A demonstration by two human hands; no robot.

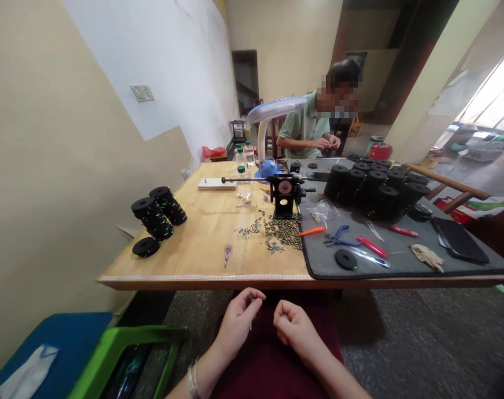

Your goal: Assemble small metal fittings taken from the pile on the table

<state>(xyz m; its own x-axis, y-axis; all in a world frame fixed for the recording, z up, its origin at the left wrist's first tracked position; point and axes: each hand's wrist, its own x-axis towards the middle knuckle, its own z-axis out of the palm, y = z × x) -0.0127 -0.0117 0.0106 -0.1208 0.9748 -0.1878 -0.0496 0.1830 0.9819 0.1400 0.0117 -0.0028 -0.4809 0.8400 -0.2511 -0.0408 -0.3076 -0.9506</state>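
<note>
Wire tipped with a dark piece is pinched in the left hand, below the table. The right hand is curled beside it, fingertips pressed together, any hold unseen. Beads are heaped on the table, well beyond the hands.

Left hand is pinching a small dark piece, a thin pin hanging below it; a metal bangle is circling the wrist. Right hand is curling closed just beside it, any contents hidden. Both are hovering over maroon cloth, near the wooden table. Loose beads are lying scattered before a hand-crank winder. A co-worker is working at the far side.
</note>
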